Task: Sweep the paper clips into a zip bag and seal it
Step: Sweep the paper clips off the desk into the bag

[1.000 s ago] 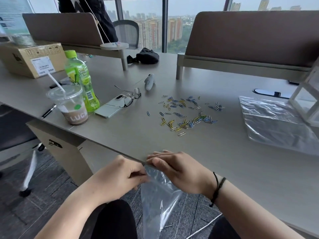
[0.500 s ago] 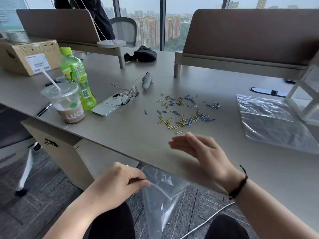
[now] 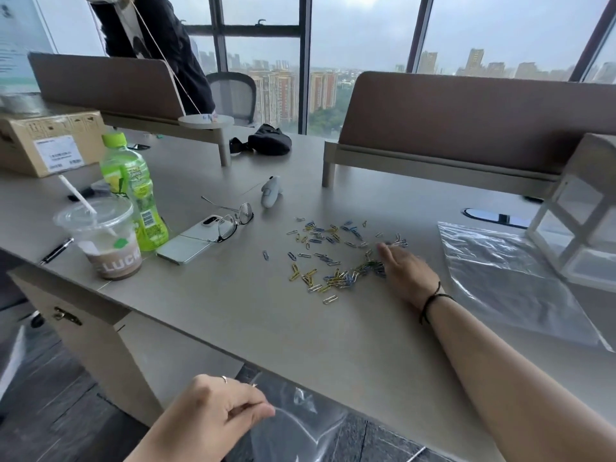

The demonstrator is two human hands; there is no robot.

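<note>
- Bottom centre: the left hand point(image 3: 213, 418), a ring on one finger, is curled with thumb and fingertips pinching the rim of a clear zip bag point(image 3: 310, 425), which hangs below the table point(image 3: 233, 315) edge.
- Lower right to centre: the right forearm stretches diagonally across the tabletop, a dark cord bracelet point(image 3: 431, 303) at the wrist.
- Centre right: the right hand point(image 3: 405, 273) lies low on the table, fingers extended and close together, their tips at the right edge of the clips; the hand is slightly blurred, and it holds nothing that can be seen.
- Centre: the paper clips point(image 3: 333, 255), yellow, blue and silver, lie scattered loose on the table, thickest in a band just left of the right hand.
- Right: a second clear bag point(image 3: 506, 278) lies flat on the table, beside a white frame box point(image 3: 580, 225) at the frame's edge.
- Left: an iced drink cup point(image 3: 103, 238) with straw shows the letters "LUCK"; a green bottle point(image 3: 133, 191) stands just behind it, its label too small to read.
- Centre left: a white phone point(image 3: 190, 240) lies flat with glasses point(image 3: 233, 221) resting partly on it; a small white device point(image 3: 270, 191) sits beyond.
- Upper left: a cardboard box point(image 3: 50, 145) bears a white shipping label, print illegible.
- Upper centre: a black pouch point(image 3: 266, 141) lies near the desk dividers, towers visible through the windows beyond.
</note>
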